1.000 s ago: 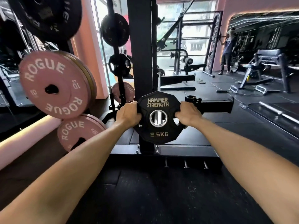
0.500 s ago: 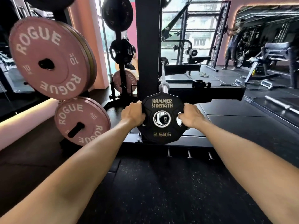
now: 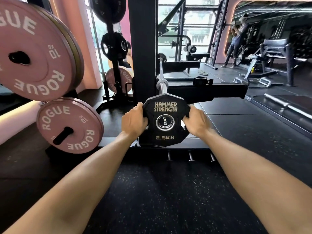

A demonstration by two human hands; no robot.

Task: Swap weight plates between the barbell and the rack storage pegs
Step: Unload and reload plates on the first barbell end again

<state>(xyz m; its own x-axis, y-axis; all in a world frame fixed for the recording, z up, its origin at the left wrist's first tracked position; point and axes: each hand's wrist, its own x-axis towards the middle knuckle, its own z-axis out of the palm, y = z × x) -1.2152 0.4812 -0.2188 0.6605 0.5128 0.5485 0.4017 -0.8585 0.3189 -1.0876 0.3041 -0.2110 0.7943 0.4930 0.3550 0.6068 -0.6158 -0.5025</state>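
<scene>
Gripping a small black plate (image 3: pixel 166 121) on both sides, the person holds it at the near end of the barbell (image 3: pixel 161 81), with the bar's chrome end cap, stamped 1500LB, showing through the plate's centre hole. The left hand (image 3: pixel 134 122) curls its fingers round the plate's left edge and the right hand (image 3: pixel 195 123) wraps the right edge, its outline slightly blurred. The plate faces the camera upright and reads HAMMER STRENGTH across the top and 2.5KG below. Behind it the barbell's shaft runs away from the viewer beside the black rack upright (image 3: pixel 142 48), and a black safety arm (image 3: pixel 207 90) extends to the right from the upright with a barbell collar (image 3: pixel 202 81) sitting on top of it. To the left, a large pink ROGUE plate (image 3: pixel 33 48) marked 10 KG hangs on a storage peg with another plate stacked behind it, and a smaller pink ROGUE plate (image 3: pixel 70 124) sits on a lower peg just beneath it. Farther back, a storage post (image 3: pixel 112 48) carries black plates above a further pink plate near the floor. Both bare forearms stretch forward over the speckled black rubber floor (image 3: pixel 160 191). In the far right of the gym another person (image 3: pixel 236 39) stands with arms raised near a bench (image 3: pixel 273 53).
</scene>
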